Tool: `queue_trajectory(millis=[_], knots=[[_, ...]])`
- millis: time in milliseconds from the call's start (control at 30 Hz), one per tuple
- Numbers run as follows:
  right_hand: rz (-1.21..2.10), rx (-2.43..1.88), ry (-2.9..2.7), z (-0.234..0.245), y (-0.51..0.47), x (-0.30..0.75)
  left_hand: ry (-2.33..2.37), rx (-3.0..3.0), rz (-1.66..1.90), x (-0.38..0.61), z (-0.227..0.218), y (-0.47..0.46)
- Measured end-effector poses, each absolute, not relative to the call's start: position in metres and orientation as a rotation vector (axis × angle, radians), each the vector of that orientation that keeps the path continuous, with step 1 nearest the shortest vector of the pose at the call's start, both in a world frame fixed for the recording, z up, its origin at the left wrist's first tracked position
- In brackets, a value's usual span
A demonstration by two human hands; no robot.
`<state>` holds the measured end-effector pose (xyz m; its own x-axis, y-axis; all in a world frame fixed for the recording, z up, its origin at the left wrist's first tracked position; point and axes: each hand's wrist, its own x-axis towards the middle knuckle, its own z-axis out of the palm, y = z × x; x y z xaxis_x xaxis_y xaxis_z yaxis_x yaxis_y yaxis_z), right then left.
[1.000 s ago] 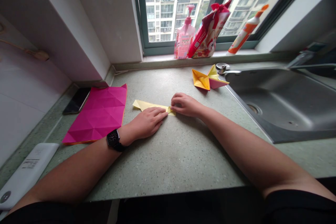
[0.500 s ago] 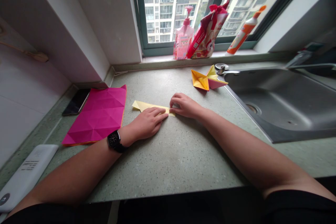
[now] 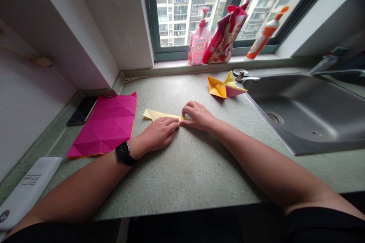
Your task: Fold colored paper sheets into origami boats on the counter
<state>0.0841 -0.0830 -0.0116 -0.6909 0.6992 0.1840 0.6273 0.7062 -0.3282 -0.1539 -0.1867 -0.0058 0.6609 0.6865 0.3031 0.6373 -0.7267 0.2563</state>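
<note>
A narrow strip of folded pale yellow paper [image 3: 156,114] lies on the speckled counter in front of me. My left hand [image 3: 162,132] rests over its middle, fingers together and pressing the paper down. At the strip's right end, my right hand [image 3: 197,115] has its thumb and fingers closed on the paper in a pinch. The fingertips of both hands nearly meet, and the part of the paper beneath them is hidden. Beyond my right hand sit two folded paper boats, an orange one [image 3: 217,88] and a yellow and pink one [image 3: 235,88].
Left of my hands are creased magenta paper sheets [image 3: 110,121], a dark phone [image 3: 82,111] and a white power bank [image 3: 30,188]. A steel sink [image 3: 308,117] bounds the right side. The sill holds a pink pump bottle [image 3: 199,45], a red bag [image 3: 226,38] and an orange-white bottle [image 3: 264,37].
My right hand has shifted slightly left along the strip, its fingers curling over the right end. The left hand has barely moved and still presses the paper.
</note>
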Motion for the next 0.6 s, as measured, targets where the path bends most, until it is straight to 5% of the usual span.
queue_trajectory(millis=[600], knots=[[0.280, -1.122, -2.690, -0.004, -0.065, 0.095, 1.154, 2.753, 0.489, -0.153, -0.003, -0.187]])
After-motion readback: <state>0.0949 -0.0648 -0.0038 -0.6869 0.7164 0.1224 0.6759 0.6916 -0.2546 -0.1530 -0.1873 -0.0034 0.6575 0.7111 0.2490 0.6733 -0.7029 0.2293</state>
